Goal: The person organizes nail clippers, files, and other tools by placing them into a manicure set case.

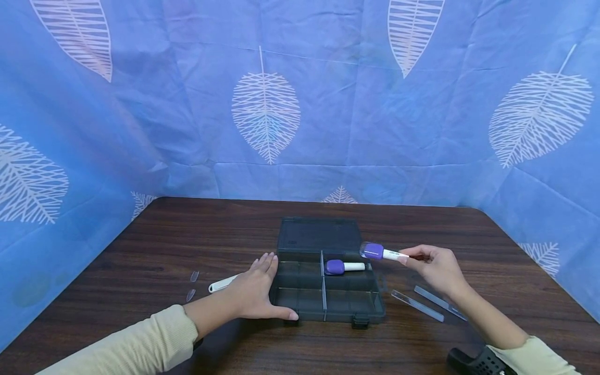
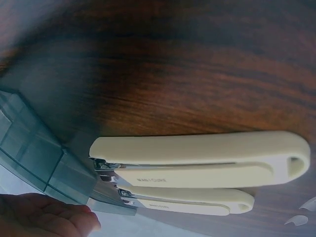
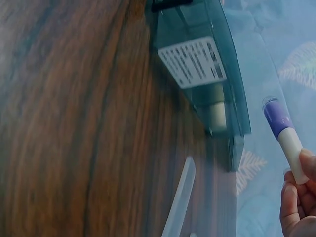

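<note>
My right hand (image 1: 438, 268) pinches a purple nail polish bottle (image 1: 374, 251) by its white cap. It is held above the right rim of a dark see-through divided box (image 1: 347, 315), whose lid (image 1: 319, 234) is folded back. A second purple nail polish bottle (image 1: 335, 267) lies in the back right compartment. My left hand (image 1: 257, 291) rests against the box's left side, fingers extended along the wall and thumb at the front left corner. Two cream nail clippers (image 2: 197, 153) lie side by side left of the box, partly hidden by that hand in the head view.
Right of the box lie two narrow clear strips, perhaps nail files (image 1: 417, 305), partly behind my right arm. Two small clear nail-shaped pieces (image 1: 190, 295) sit to the left. A printed label (image 3: 192, 61) is on the box's side. Blue leaf-patterned cloth (image 1: 309, 130) surrounds the table.
</note>
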Tool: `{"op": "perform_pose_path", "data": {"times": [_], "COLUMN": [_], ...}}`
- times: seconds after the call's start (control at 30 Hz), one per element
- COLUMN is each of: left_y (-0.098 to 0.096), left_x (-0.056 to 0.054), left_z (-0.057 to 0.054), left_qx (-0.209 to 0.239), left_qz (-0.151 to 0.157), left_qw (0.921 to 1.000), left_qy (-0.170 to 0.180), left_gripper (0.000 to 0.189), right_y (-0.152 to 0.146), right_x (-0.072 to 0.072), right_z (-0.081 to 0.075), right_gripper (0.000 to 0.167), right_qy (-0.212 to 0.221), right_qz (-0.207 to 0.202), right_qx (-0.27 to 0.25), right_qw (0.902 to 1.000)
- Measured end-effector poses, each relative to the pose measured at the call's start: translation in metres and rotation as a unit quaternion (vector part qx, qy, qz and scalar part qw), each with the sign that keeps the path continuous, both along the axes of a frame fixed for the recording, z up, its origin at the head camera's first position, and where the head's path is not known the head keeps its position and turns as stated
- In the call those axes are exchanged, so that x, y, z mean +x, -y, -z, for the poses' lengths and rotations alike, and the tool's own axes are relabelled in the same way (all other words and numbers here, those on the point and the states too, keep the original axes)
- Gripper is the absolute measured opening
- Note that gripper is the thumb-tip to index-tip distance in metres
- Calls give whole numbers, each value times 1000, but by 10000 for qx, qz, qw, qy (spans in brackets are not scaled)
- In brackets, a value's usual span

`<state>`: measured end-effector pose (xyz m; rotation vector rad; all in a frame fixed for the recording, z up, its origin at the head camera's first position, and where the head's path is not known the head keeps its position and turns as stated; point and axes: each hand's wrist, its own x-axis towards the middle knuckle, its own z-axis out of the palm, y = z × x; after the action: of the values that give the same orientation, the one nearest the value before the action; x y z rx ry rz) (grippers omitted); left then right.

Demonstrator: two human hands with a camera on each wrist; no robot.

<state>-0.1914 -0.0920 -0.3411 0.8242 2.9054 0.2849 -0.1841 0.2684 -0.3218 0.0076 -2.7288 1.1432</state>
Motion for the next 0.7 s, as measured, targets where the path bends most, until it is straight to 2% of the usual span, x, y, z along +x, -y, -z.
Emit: {"op": "perform_pose_path", "data": {"times": [0.23,0.47,0.7], "left_y": [0,0,0], "left_x": [0,-1,0], "left_z": [0,1,1], "left_qx": [27,20,22], "left_qz": [-5,-1,18], "left_qw": [10000,10000,10000], "left_qy": [1,-44,-16], "left_gripper": [114,114,114], "right_y": [15,33,45], "right_x": [-2,-4,-11], "right_z": [-1,0,5], "right_gripper": [28,19,14], "right_qy": [18,-167,-122], "right_qz": [-293,-739,-1277], "right_qx": [-299,-271,-201], "right_qw": [9991,9968,9915]}}
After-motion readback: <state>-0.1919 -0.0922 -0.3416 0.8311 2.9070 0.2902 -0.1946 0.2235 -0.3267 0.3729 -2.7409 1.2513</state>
